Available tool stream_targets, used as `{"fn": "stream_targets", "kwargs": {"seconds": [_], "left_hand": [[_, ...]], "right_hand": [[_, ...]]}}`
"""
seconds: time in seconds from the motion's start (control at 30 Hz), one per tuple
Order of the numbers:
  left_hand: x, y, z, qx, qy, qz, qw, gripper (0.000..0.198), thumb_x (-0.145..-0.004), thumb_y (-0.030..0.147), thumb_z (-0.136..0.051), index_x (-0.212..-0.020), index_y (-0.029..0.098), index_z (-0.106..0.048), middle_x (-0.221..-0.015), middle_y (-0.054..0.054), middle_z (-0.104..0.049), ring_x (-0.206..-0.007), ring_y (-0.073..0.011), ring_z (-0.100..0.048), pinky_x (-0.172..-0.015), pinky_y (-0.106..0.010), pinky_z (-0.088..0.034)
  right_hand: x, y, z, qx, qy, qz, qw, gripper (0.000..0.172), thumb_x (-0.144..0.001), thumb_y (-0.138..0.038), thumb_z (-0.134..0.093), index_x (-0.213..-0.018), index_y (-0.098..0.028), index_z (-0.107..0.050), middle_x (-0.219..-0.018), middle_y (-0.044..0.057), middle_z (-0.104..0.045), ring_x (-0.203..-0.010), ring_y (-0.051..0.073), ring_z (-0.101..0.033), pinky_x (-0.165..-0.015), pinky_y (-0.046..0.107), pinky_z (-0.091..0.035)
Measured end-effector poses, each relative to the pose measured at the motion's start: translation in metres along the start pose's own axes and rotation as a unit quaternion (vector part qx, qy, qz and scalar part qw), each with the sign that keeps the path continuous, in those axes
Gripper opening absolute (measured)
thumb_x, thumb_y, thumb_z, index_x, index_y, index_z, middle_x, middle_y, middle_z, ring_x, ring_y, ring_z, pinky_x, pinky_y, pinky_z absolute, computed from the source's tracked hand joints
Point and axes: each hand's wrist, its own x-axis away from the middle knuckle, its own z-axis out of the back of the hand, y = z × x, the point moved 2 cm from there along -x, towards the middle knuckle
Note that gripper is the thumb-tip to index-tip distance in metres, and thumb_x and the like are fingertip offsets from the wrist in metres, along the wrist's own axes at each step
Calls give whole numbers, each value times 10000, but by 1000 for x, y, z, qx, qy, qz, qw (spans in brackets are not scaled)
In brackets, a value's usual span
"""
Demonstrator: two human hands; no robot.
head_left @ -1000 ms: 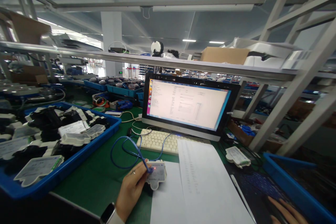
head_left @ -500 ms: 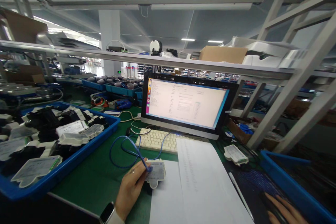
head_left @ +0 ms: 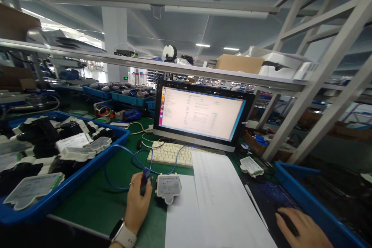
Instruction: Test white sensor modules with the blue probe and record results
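My left hand (head_left: 138,198) pinches the plug end of a blue cable (head_left: 146,173), just left of a white plastic module (head_left: 168,186). A gap shows between the plug and the module, which has a printed grey face and rests partly over white paper sheets (head_left: 217,197). The cable loops back over the green mat toward the cream keyboard (head_left: 167,154). At the lower right, my right hand (head_left: 302,228) is wrapped over a black computer mouse (head_left: 288,223) on a dark pad. A white pen (head_left: 256,206) lies between the papers and that hand.
A blue bin (head_left: 87,176) at left holds several white and black modules. Behind the keyboard stands a monitor (head_left: 200,114) with a lit window. Another white module (head_left: 251,166) lies right of the papers. A second blue bin (head_left: 316,197) and metal posts (head_left: 322,73) border the right.
My left hand has drawn the blue cable's plug away from the white module, moving left. The module now sits free of the hand. My right hand stays on the mouse; the view has shifted slightly.
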Motion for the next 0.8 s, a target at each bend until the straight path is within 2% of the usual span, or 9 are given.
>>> {"fn": "stream_targets", "kwargs": {"seconds": [0.07,0.13,0.2,0.27,0.4,0.5,0.6,0.7,0.8], "left_hand": [[-2,-4,0,-17,-7,22,1000,243,-843,346,-447,-974,169,-548,-894,-82,-580,-812,-221,-601,-709,-358,-524],[-3,-8,-1,-30,-14,35,999,281,-827,364,-443,-988,165,-559,-922,-95,-588,-846,-238,-593,-739,-383,-511],[-4,-12,-2,-28,-27,51,998,305,-814,380,-444,-985,159,-566,-919,-99,-595,-854,-246,-592,-751,-396,-504],[-4,-16,-3,-17,-44,71,996,328,-802,398,-446,-980,153,-572,-906,-99,-601,-838,-248,-596,-729,-395,-505],[-5,-16,-4,4,-65,97,993,343,-770,412,-456,-956,156,-589,-887,-95,-610,-804,-246,-600,-684,-379,-505],[-5,-14,-5,8,-70,101,992,338,-751,415,-467,-934,164,-600,-867,-87,-613,-777,-241,-601,-656,-365,-501],[-5,-13,-5,13,-73,103,992,343,-747,423,-477,-938,166,-601,-874,-86,-617,-768,-239,-603,-629,-351,-496],[-4,-15,-6,17,-75,105,991,351,-750,433,-477,-937,163,-602,-882,-89,-619,-764,-239,-605,-638,-356,-497],[-5,-16,-6,20,-80,111,990,364,-742,445,-486,-939,162,-603,-879,-87,-617,-758,-237,-608,-645,-360,-502]], "right_hand": [[-10,-18,-3,-20,-148,-70,986,352,-809,-528,-380,-705,-261,-586,-692,41,-647,-643,237,-628,-540,322,-452],[-21,-33,-6,-10,-278,-131,952,353,-814,-527,-408,-638,-253,-545,-620,27,-627,-590,232,-611,-502,300,-397],[-30,-43,-8,4,-347,-159,924,331,-791,-498,-487,-592,-236,-525,-622,39,-632,-612,247,-610,-514,295,-361],[-36,-46,-12,-11,-372,-165,913,297,-749,-442,-563,-557,-221,-510,-634,52,-636,-628,250,-603,-519,287,-333],[-40,-39,-24,-120,-387,-169,898,303,-656,-383,-630,-481,-211,-452,-512,24,-561,-526,193,-536,-489,263,-303],[-42,-36,-23,-211,-359,-195,888,357,-596,-457,-623,-441,-204,-425,-427,-13,-451,-441,133,-430,-455,246,-268],[-45,-46,-11,-336,-319,-269,844,378,-596,-561,-571,-544,-193,-502,-400,-62,-349,-370,84,-301,-401,219,-186],[-46,-71,1,-452,-251,-323,793,376,-582,-549,-613,-666,-194,-523,-458,-56,-429,-360,66,-290,-370,193,-156],[-42,-103,-1,-529,-212,-308,762,332,-590,-483,-648,-658,-196,-494,-532,-15,-539,-385,70,-358,-359,176,-219]]}}
